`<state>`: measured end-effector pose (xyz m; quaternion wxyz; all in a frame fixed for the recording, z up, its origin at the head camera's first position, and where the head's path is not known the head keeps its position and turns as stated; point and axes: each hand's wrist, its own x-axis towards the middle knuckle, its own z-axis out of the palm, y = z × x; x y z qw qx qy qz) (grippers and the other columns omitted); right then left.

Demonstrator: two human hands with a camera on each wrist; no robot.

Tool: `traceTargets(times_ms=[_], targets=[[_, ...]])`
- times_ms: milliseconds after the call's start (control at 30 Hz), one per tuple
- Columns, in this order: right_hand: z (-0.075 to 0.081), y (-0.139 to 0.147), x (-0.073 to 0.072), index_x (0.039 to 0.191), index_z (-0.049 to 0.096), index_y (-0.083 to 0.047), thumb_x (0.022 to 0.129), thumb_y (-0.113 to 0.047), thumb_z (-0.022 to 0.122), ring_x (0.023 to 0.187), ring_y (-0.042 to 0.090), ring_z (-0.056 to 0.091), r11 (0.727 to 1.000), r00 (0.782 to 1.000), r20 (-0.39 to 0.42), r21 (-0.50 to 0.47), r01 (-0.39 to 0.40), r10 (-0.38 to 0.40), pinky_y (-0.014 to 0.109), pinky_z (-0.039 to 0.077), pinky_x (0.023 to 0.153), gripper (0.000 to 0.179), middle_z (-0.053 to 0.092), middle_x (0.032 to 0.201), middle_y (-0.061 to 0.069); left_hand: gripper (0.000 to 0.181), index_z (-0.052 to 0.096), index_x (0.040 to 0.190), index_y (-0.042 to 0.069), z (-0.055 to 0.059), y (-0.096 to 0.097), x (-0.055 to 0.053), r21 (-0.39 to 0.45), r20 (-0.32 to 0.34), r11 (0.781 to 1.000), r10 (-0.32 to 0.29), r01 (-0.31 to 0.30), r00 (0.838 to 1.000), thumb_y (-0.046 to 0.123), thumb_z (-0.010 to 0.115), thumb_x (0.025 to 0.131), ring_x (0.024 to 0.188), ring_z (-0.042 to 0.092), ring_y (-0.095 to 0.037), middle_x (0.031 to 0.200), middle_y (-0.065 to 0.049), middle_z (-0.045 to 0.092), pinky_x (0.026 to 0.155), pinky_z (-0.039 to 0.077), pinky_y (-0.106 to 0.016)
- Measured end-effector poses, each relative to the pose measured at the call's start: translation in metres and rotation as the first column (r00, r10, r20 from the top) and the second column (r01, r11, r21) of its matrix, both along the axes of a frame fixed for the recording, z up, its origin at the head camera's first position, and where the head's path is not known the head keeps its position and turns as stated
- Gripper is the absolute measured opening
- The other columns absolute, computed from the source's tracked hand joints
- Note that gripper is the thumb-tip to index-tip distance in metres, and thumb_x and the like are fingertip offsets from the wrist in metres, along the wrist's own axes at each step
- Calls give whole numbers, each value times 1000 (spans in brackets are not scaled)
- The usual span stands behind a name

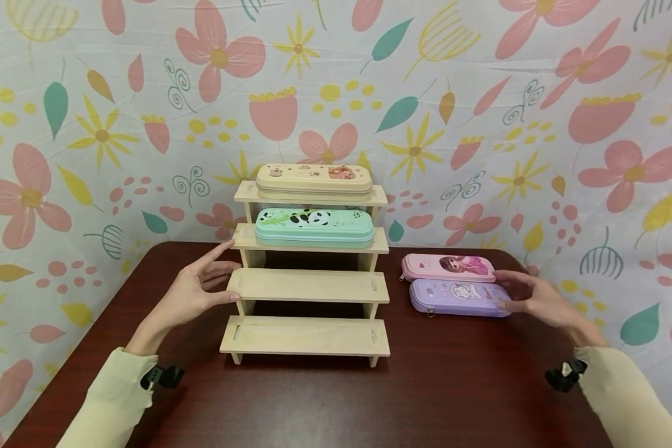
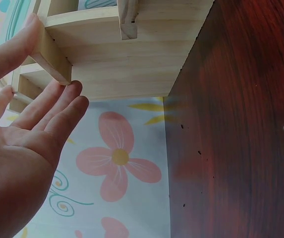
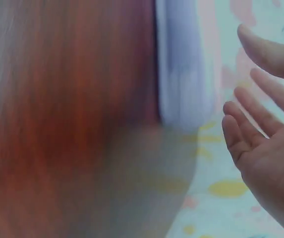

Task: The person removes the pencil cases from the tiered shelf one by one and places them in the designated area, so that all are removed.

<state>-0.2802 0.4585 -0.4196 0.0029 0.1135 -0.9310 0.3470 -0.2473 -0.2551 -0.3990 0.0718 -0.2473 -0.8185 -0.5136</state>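
Observation:
A stepped wooden display rack (image 1: 308, 339) stands on the table; my left hand (image 1: 196, 289) grips the left end of one of its middle shelves. In the left wrist view, thumb and fingers of that hand (image 2: 28, 148) lie on opposite edges of the shelf end. Two zip pencil cases, one pink (image 1: 425, 262) and one purple (image 1: 437, 295), lie side by side right of the rack. At their right ends is my right hand (image 1: 537, 300), fingers loosely spread. In the right wrist view, a gap separates this hand (image 3: 265, 134) from the blurred purple case (image 3: 181, 74).
On the rack's top shelf rests a cream pencil case (image 1: 313, 180), and on the shelf below it a mint-green panda case (image 1: 313, 225). The dark red-brown table (image 1: 313, 404) meets a flower-patterned cloth (image 1: 414, 93) behind. Both wrists carry black straps.

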Motion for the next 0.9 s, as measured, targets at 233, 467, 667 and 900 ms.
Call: traceTargets(times_ms=[233, 467, 667, 900], targets=[[35, -50, 6, 146, 57, 3, 93, -13, 83, 104, 16, 68, 997, 996, -86, -71, -33, 27, 17, 57, 78, 61, 65, 129, 27, 102, 35, 167, 25, 0, -1, 0, -2, -11, 1000, 2, -2, 1000, 3, 90, 85, 131, 60, -37, 138, -26, 64, 106, 51, -46], [69, -114, 10, 151, 53, 0, 97, -13, 79, 110, 6, 67, 974, 985, -149, -193, -116, 88, 18, 58, 83, 61, 62, 137, 21, 101, 34, 167, 26, -1, -1, 1, 2, -2, 1000, 2, -2, 1000, 3, 89, 85, 131, 60, -36, 138, -23, 64, 106, 50, -48], [97, -170, 12, 155, 52, -7, 99, -19, 78, 129, 30, 59, 970, 968, -202, -158, -183, 149, 23, 53, 97, 63, 58, 147, 13, 102, 34, 167, 29, -1, 0, 0, 1, 11, 1000, 4, -4, 1000, 4, 89, 85, 133, 59, -35, 139, -19, 64, 107, 50, -47], [116, -228, -3, 156, 52, -12, 96, -21, 81, 138, 36, 51, 950, 951, -214, -173, -262, 223, 55, 39, 117, 67, 55, 152, 11, 102, 34, 167, 29, -2, 0, -1, 4, 11, 1000, 5, -5, 1000, 3, 89, 85, 133, 59, -36, 139, -23, 64, 107, 48, -53]])
